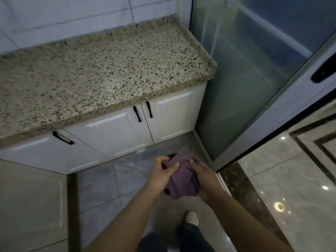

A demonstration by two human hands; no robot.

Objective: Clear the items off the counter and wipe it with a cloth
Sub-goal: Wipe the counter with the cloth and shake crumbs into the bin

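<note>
Nothing shows on the desk (101, 70) from edge to edge, so wiping remains; both hands, left hand (163, 174) and right hand (203, 176), clutch the cloth (181, 180).

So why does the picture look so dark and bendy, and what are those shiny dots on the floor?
Head view: dim, bluish light; the wide lens bends the speckled counter edge and the glass door frame; the dots are lamp glare on the glossy floor tiles; both hands, left and right, holding the purple cloth, look slightly soft.

Bare counter (101, 70); wall (63, 13) behind, glass door (254, 79) beside.
</note>
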